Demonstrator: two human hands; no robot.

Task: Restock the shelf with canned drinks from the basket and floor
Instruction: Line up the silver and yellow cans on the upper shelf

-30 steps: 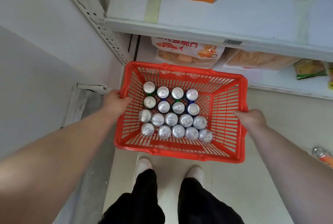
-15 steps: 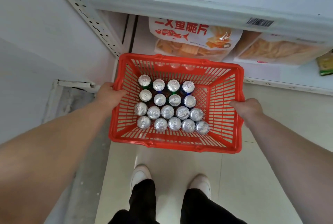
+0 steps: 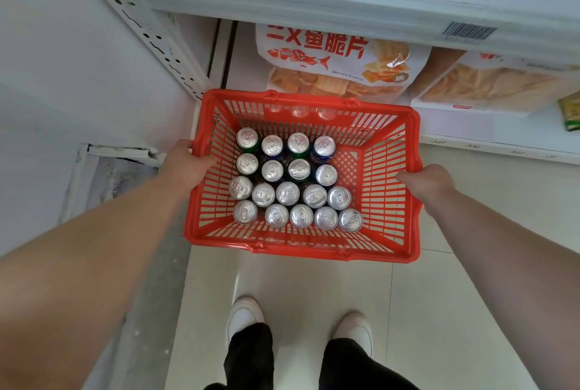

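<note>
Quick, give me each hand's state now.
Left hand: gripping the left rim of the red slatted plastic basket.
Right hand: gripping the basket's right rim.

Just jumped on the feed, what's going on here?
A person holds a red basket by its side rims, left hand on one side, right hand on the other. Drink cans stand upright inside, packed toward the left wall. The basket is in front of a low shelf with a fish crisp bag on it. Neither hand holds a can.
</note>
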